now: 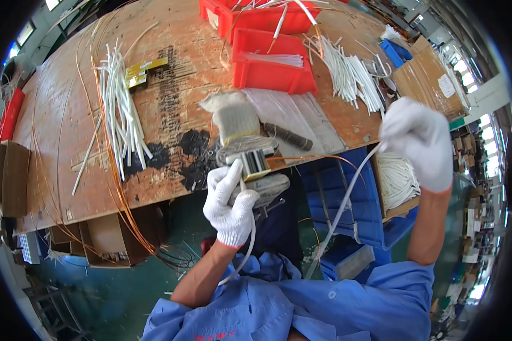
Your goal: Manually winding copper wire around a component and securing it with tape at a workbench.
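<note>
My left hand (230,204), in a white knit glove, pinches a thin white tube against a small coil bobbin (255,165) with dark and pale sides and a yellowish lower edge. The bobbin sits at a wrapped, vise-like holder (270,190) on the table's front edge. Below that hand, the white tube (250,244) loops down toward my shirt. Raised off to the right, my gloved right hand (418,145) is closed, slightly blurred, on a long white tube (344,202) that runs down toward my lap. Whether both lengths are one tube is hidden. A copper wire (318,156) leaves the bobbin rightward.
White tube pieces (116,108) lie left on the wooden table (57,131), beside copper wires (99,108) and yellow tape (145,71). Red bins (273,71) stand behind. A dark rod (288,136) lies near the holder. A blue crate (330,193) and tube-filled box (397,179) stand right.
</note>
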`<state>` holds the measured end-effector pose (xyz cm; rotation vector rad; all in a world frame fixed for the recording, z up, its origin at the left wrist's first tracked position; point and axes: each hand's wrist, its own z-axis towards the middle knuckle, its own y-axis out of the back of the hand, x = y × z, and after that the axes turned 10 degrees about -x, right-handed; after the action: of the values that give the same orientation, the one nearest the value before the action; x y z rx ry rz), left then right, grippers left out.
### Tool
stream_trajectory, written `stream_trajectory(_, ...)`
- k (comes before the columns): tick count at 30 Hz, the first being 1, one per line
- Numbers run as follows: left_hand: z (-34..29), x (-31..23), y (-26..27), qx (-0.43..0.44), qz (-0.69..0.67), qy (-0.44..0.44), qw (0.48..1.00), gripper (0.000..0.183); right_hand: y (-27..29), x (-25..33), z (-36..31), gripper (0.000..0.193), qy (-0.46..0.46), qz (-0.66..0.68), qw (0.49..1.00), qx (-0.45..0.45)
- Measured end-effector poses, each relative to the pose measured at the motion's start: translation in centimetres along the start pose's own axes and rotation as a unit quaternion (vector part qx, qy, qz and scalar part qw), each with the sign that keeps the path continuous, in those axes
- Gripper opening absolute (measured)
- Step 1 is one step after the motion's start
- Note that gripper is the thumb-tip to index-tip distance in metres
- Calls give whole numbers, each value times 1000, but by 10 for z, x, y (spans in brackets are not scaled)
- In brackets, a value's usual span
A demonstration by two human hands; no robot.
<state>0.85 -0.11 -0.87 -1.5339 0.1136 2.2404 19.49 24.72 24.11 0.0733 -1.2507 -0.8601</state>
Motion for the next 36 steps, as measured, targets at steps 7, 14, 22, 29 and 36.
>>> stream_trajectory(7, 4, 2, 3, 25, -26, -36, 999, 73, -142, 8, 16, 45, 185, -244, 952, -8)
stream_trajectory(14, -1, -7, -6, -13, 37, -8, 999, 60, -163, -5, 7, 59, 246, -310, 918, -32)
stream_trajectory(22, -2, -8, -12, -48, -17, 66, 997, 49, -156, -31, -3, 67, 159, -290, 942, -62)
stream_trajectory(29, 0, -3, -13, -43, -29, 42, 998, 49, -133, -65, -76, 22, 30, -319, 947, 17)
stream_trajectory(36, 4, -6, -16, -33, -22, 51, 998, 48, -186, 35, -23, 15, 161, -449, 826, 300)
